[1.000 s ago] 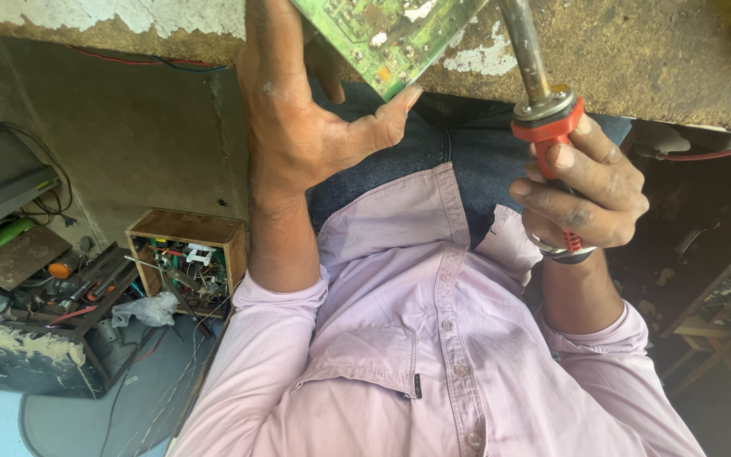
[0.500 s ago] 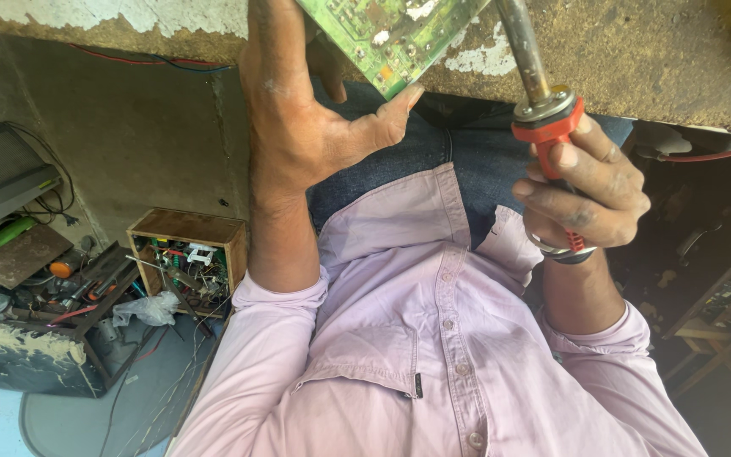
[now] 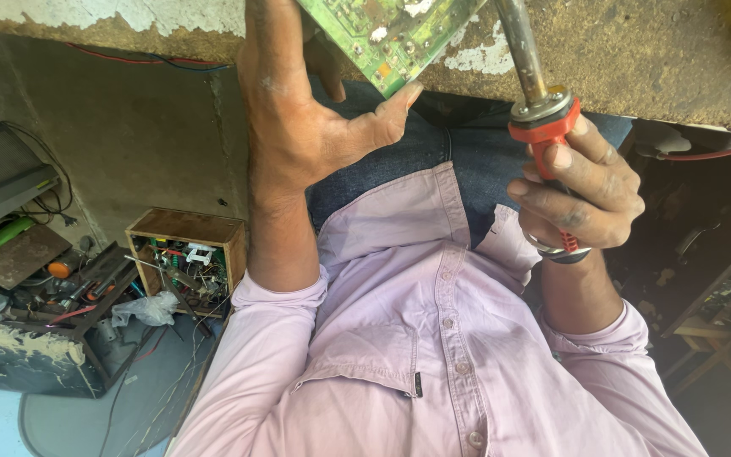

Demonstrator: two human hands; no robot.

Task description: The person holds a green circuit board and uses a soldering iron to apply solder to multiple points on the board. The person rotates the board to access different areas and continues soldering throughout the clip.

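Wooden box (image 3: 186, 258) of parts low at far left, well apart. Left hand (image 3: 298, 127) grips circuit board (image 3: 387, 34) by edge, thumb under corner, at bench edge (image 3: 653, 59). Right hand (image 3: 581, 190) fist-closed on soldering iron (image 3: 539, 101), shaft pointing at board. Step: soldering. Next calls for steady tip on joint.

You have a green circuit board (image 3: 387, 30) tilted at the top of the view, and to its right a soldering iron (image 3: 535, 93) with metal shaft and red handle, slightly tilted.
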